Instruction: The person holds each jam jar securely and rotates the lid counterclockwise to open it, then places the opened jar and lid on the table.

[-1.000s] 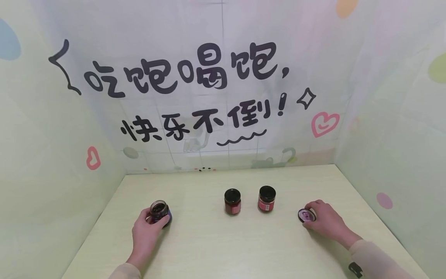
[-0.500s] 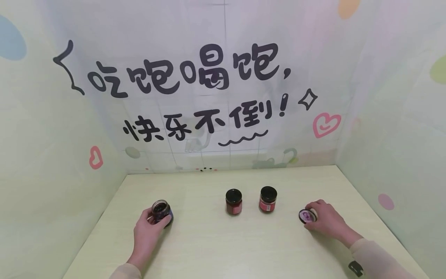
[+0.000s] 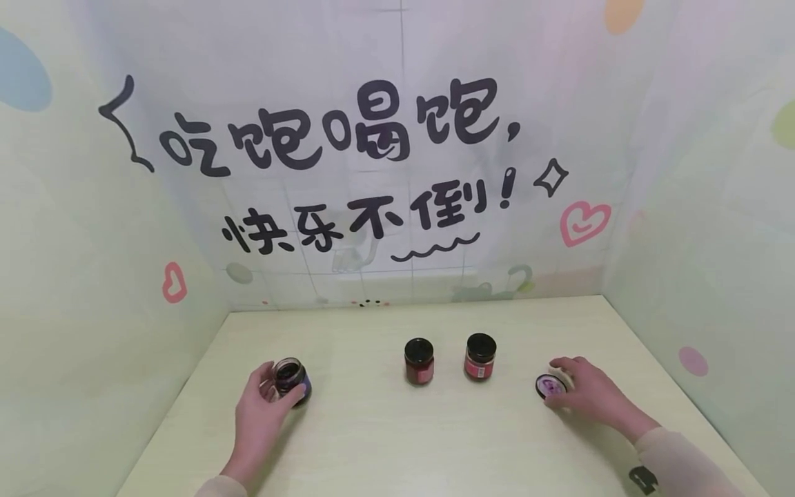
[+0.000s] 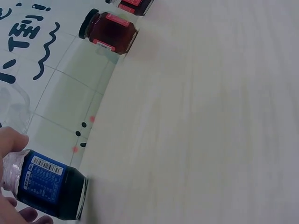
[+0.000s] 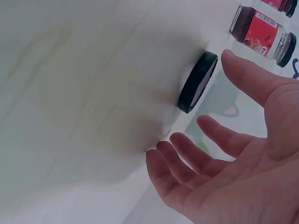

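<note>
An uncapped dark jar (image 3: 292, 384) with a blue label stands upright at the table's left. My left hand (image 3: 259, 413) holds it, thumb in front and fingers behind. In the left wrist view, the blue label (image 4: 43, 179) shows a barcode below the jar's bare glass neck. Over on the right, a black-rimmed lid (image 3: 549, 387) lies on the table, its purple-stained inside facing up. My right hand (image 3: 593, 397) hovers around it with fingers spread. The right wrist view shows a gap between these fingers and the lid (image 5: 198, 83).
Two capped jars with red labels, a left one (image 3: 419, 361) and a right one (image 3: 480, 357), stand at the middle back of the table (image 3: 397, 442). A dark object (image 3: 642, 479) lies partly under the right sleeve. Printed cloth walls (image 3: 397, 55) enclose the back and sides.
My right hand has let go of the lid, its fingers spreading apart and drawing slightly right. The left hand and its jar have stayed in place. The head view has shifted slightly.
</note>
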The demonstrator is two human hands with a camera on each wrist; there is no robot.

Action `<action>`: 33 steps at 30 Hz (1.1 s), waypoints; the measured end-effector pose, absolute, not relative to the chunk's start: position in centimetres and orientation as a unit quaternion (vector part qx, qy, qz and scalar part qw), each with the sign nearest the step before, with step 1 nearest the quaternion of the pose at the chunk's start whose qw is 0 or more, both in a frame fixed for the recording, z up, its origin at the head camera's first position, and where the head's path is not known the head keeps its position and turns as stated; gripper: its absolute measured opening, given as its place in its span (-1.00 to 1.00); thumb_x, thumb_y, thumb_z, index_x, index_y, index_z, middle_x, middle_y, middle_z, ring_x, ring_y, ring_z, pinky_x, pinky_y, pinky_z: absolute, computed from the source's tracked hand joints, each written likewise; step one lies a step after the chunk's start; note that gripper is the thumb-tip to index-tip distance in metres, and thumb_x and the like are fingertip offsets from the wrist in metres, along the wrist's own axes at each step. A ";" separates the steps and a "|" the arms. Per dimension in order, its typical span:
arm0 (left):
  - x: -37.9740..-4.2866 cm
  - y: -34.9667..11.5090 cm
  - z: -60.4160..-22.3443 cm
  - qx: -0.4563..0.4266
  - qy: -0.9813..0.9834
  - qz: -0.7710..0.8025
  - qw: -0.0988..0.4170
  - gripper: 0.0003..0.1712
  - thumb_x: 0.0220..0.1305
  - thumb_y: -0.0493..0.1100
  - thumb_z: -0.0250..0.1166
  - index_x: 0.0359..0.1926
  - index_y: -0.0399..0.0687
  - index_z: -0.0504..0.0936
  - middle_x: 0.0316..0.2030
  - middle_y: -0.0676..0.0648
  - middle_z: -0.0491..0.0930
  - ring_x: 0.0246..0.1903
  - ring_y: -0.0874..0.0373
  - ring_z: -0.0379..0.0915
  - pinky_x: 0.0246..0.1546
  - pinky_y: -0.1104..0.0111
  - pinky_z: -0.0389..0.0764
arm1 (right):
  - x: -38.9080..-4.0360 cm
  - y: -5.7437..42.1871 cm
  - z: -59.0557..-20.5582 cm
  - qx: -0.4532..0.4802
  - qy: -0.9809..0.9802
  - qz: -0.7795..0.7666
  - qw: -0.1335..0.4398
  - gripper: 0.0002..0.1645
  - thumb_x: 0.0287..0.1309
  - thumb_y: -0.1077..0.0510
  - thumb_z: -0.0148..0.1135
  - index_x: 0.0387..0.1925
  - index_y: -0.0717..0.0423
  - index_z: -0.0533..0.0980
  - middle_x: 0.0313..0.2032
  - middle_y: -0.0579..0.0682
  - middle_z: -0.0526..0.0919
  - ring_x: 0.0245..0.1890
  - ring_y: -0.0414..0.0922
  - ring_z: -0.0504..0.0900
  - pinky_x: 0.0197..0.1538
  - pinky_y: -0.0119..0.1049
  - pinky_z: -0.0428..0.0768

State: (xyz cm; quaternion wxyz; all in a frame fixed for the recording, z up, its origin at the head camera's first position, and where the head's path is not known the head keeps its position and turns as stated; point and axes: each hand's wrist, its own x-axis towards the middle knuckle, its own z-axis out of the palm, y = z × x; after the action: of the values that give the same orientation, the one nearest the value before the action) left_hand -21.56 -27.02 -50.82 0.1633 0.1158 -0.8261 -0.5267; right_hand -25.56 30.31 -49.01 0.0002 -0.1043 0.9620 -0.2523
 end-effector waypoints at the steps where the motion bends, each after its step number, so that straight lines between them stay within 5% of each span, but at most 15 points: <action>1: -21.6 -27.0 -50.7 0.113 -0.825 -0.528 0.165 0.11 0.08 0.05 0.58 0.51 -0.15 0.16 0.38 -0.27 0.30 0.35 -0.21 0.27 0.35 0.07 0.29 | -25.6 30.4 -49.0 -0.106 0.961 -0.254 0.000 -0.10 -0.11 -0.11 0.60 0.19 0.30 0.48 -0.04 0.26 0.57 -0.10 0.16 0.59 -0.09 0.16 0.57; 9: -21.8 -26.5 -49.7 0.086 -0.830 -0.518 0.188 0.07 0.08 0.02 0.58 0.49 -0.14 0.21 0.38 -0.25 0.33 0.37 -0.12 0.26 0.37 0.14 0.27 | -25.3 31.0 -48.7 -0.105 0.962 -0.250 -0.018 -0.22 0.17 -0.17 0.42 0.21 0.29 0.47 -0.04 0.31 0.56 -0.10 0.19 0.59 -0.09 0.19 0.56; 19: -22.0 -25.8 -47.9 0.056 -0.841 -0.494 0.214 0.04 0.09 0.05 0.57 0.48 -0.11 0.24 0.37 -0.18 0.33 0.37 -0.08 0.22 0.37 0.05 0.25 | -25.2 30.9 -47.2 -0.102 0.955 -0.273 -0.060 -0.33 0.27 -0.03 0.35 0.26 0.29 0.43 0.09 0.40 0.50 -0.07 0.27 0.59 -0.09 0.21 0.55; 33: -21.1 -24.7 -46.0 0.060 -0.837 -0.489 0.235 -0.06 0.17 0.04 0.52 0.48 -0.03 0.27 0.40 -0.05 0.31 0.42 0.01 0.17 0.41 0.29 0.17 | -25.9 29.6 -45.6 -0.106 0.946 -0.293 -0.093 -0.32 0.35 -0.06 0.27 0.32 0.27 0.37 0.18 0.38 0.43 0.04 0.31 0.54 -0.02 0.23 0.51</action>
State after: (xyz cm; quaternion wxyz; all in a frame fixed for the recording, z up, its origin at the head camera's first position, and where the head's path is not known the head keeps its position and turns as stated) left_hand -21.14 -24.68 -45.99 0.2355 0.0602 -0.8375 -0.4895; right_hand -25.87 29.60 -45.63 -0.0934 -0.1059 0.9455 -0.2933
